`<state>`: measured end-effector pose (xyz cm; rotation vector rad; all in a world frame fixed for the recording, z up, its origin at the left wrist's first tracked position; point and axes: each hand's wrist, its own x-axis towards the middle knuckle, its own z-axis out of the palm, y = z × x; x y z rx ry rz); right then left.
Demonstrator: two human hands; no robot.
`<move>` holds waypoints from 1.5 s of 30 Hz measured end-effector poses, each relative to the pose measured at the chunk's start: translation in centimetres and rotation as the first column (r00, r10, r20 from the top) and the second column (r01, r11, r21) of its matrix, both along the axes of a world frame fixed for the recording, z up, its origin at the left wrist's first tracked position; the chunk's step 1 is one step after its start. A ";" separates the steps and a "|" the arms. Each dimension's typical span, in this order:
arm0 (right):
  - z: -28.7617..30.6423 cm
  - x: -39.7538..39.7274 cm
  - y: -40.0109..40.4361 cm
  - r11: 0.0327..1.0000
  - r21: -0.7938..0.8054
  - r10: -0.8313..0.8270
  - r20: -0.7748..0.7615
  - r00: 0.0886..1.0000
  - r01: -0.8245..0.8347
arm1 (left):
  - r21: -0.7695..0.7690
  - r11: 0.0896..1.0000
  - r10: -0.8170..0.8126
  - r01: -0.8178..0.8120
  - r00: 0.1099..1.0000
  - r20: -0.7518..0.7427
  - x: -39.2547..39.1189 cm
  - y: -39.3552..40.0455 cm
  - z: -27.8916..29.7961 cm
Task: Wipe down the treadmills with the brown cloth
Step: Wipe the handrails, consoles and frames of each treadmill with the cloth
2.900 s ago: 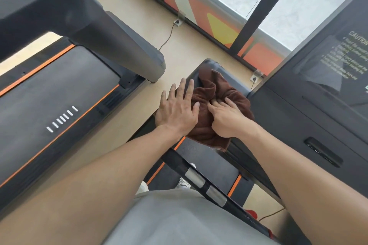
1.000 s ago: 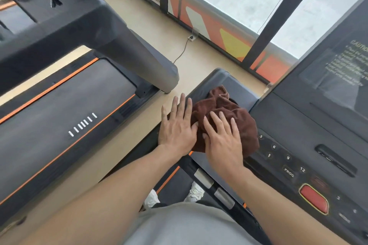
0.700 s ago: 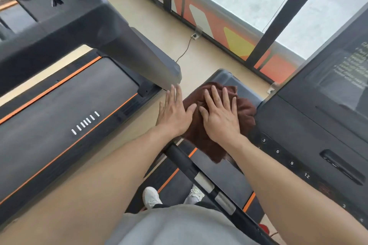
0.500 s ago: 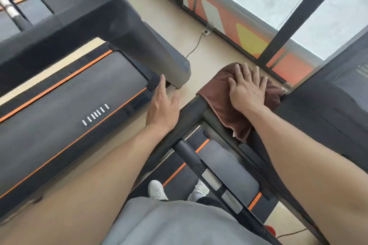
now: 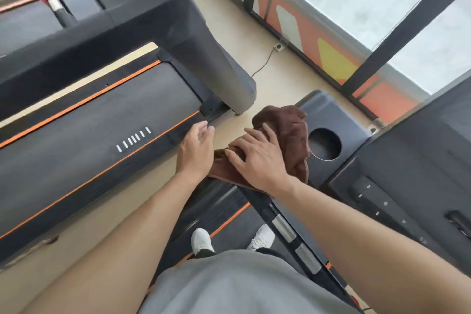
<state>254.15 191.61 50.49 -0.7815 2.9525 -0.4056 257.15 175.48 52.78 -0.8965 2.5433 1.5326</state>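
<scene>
The brown cloth point(image 5: 288, 135) lies bunched on the left end of my treadmill's dark console point(image 5: 328, 115), next to a round cup hole point(image 5: 324, 144). My right hand point(image 5: 257, 158) presses flat on the cloth's near part, fingers spread toward the left. My left hand point(image 5: 197, 150) hovers just left of the cloth with its fingers loosely curled and nothing in them. It touches the cloth's left edge at most. A second treadmill point(image 5: 96, 130) with orange stripes stands to the left.
A black handlebar with silver pads point(image 5: 288, 232) runs under my right forearm. The console buttons point(image 5: 377, 204) sit to the right. A strip of beige floor point(image 5: 275, 79) with a cable separates the machines from the window wall point(image 5: 318, 41). My white shoes point(image 5: 202, 241) stand on the belt.
My right hand has dragged the cloth back toward me and leftward, uncovering the round cup hole. My left hand has lifted off the console edge and now hovers beside the cloth.
</scene>
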 end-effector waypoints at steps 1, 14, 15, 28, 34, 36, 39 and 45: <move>-0.1 0.5 -0.3 0.999 -0.038 0.008 0.007 1.000 -0.008 | -0.002 1.000 -0.020 0.020 0.999 0.033 0.0 -0.2 0.1; 2.5 9.1 2.1 0.667 -0.582 -0.152 0.505 0.849 0.466 | 0.053 0.832 -0.551 0.552 0.815 0.177 -1.1 0.7 -1.3; 2.3 9.7 2.5 0.642 -0.587 -0.232 0.463 0.855 0.493 | 0.013 0.821 -0.565 0.570 0.809 0.161 -0.7 1.1 -1.5; 0.8 6.9 4.6 0.463 -0.337 -0.212 0.856 0.472 0.820 | -0.429 0.795 -0.525 0.430 0.841 -0.129 4.1 2.2 -1.1; 5.2 8.7 6.8 0.696 -0.294 -0.403 0.595 0.695 0.655 | -0.360 0.916 -0.344 0.177 0.808 -0.479 9.0 4.7 -0.9; 6.8 9.3 8.8 0.810 -0.078 -0.439 0.576 0.689 0.582 | -0.248 0.953 -0.273 0.175 0.852 -0.447 10.2 6.2 -0.8; 7.8 10.4 11.1 0.876 0.396 -0.458 0.500 0.735 0.277 | -0.232 0.963 -0.205 0.140 0.937 -0.282 11.6 8.1 -2.1; 5.9 13.2 10.9 0.965 0.164 -0.255 0.418 0.872 0.204 | 0.062 0.969 0.246 -0.239 0.956 -0.160 16.9 12.3 -5.1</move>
